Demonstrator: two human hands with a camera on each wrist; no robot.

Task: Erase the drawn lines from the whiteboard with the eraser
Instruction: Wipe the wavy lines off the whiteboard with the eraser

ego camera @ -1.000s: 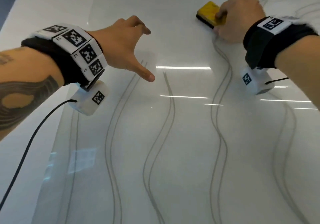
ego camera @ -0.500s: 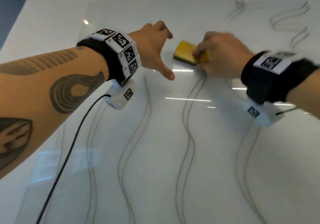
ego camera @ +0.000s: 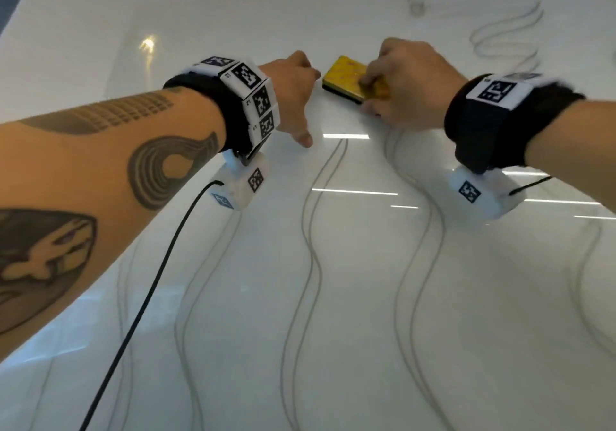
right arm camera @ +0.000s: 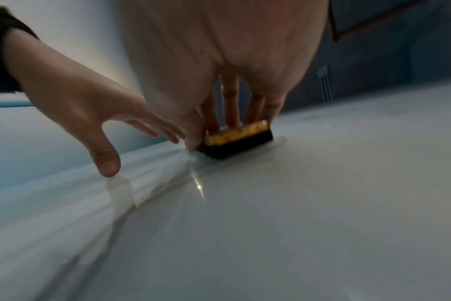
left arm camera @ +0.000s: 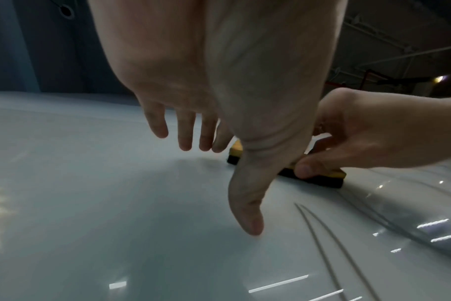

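Observation:
A yellow-topped eraser [ego camera: 346, 78] with a black felt base lies flat on the whiteboard [ego camera: 333, 297]. My right hand [ego camera: 408, 80] grips it, thumb on the near side and fingers on top, as the right wrist view shows at the eraser [right arm camera: 237, 138]. My left hand [ego camera: 293, 97] hovers just left of the eraser with fingers spread and straight, thumb [left arm camera: 247, 215] pointing down close to the board. Several wavy grey drawn lines [ego camera: 310, 247] run down the board toward me. In the left wrist view the eraser [left arm camera: 314, 177] sits behind the thumb.
More squiggly lines [ego camera: 506, 30] sit at the far right of the board. A black cable [ego camera: 143, 300] hangs from the left wrist camera across the board's left part. Ceiling lights glare on the glossy surface.
The right hand has slid the eraser leftward across the tops of the lines. The left hand has moved up and right, ending beside the eraser.

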